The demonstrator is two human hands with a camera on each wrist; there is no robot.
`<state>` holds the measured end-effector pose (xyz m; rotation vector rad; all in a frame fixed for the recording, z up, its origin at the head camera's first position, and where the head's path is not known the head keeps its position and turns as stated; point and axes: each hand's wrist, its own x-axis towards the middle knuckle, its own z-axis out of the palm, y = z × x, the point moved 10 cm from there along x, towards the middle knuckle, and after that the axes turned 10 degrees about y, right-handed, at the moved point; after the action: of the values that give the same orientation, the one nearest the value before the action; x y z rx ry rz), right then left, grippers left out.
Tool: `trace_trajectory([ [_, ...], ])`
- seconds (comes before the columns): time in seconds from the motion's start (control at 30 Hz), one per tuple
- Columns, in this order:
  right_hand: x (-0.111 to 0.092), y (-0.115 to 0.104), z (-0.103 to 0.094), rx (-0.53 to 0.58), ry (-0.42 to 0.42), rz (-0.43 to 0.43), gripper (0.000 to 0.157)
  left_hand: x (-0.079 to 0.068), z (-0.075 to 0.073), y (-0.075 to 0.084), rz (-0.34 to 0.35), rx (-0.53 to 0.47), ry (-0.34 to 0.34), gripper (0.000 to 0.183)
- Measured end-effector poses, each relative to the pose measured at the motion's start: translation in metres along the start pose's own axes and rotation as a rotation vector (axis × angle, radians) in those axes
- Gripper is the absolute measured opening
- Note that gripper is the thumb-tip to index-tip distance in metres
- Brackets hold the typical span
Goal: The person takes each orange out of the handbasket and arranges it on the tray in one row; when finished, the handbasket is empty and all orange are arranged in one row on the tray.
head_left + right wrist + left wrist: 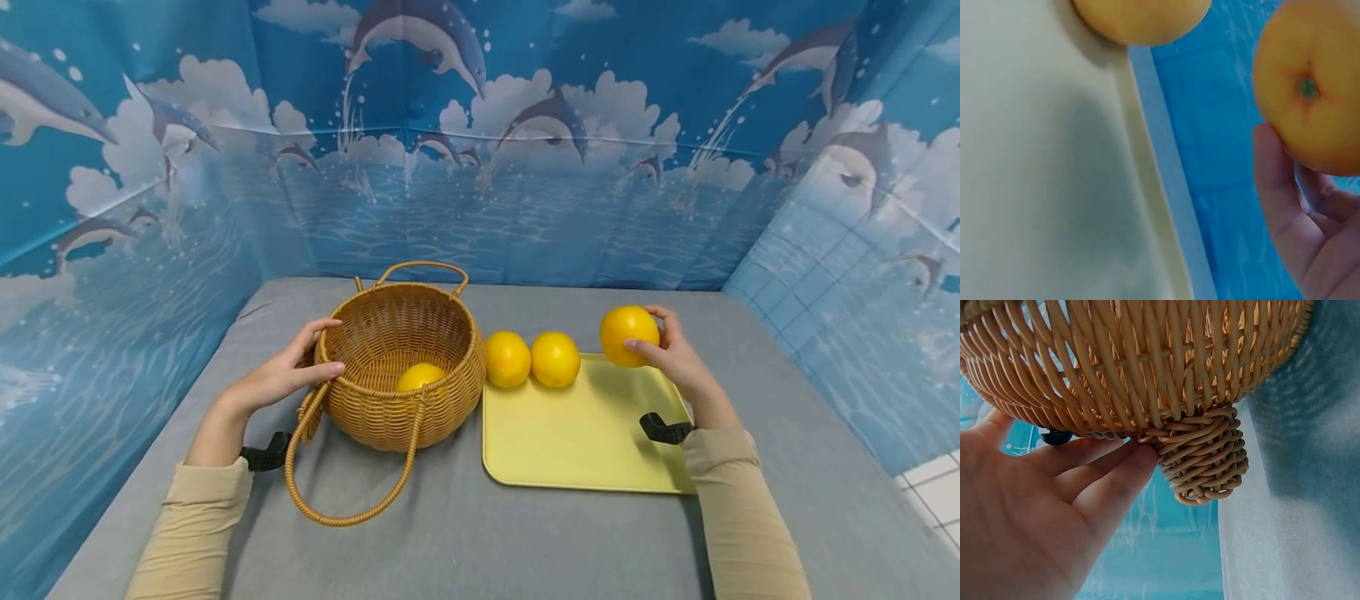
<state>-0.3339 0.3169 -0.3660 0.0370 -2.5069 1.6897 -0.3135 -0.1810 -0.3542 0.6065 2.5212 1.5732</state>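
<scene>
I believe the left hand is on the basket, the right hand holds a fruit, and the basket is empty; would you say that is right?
Not quite: the basket is not empty, as the head view shows a fruit inside it. The left hand is indeed on the basket, and the right hand holds another fruit.

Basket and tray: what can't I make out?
Head: lower part of the inside fruit, hidden by the near wall of the basket.
Head: near right corner of the tray, covered by the right sleeve.
Right wrist: right side of the held fruit, cut off by the picture edge.
Left wrist: basket's interior, mostly screened by its wall.
</scene>
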Motion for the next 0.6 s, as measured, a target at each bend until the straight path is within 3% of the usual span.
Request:
trace_trajectory([
  [0.37, 0.004, 0.027, 0.002, -0.144, -0.064, 0.039, 0.07, 0.001, 0.0, -0.001, -0.003, -0.003, 0.007, 0.065],
  [0.6, 0.001, 0.035, 0.007, -0.135, -0.095, 0.058, 0.072, 0.001, 0.001, -0.002, -0.001, -0.008, 0.006, 0.065],
])
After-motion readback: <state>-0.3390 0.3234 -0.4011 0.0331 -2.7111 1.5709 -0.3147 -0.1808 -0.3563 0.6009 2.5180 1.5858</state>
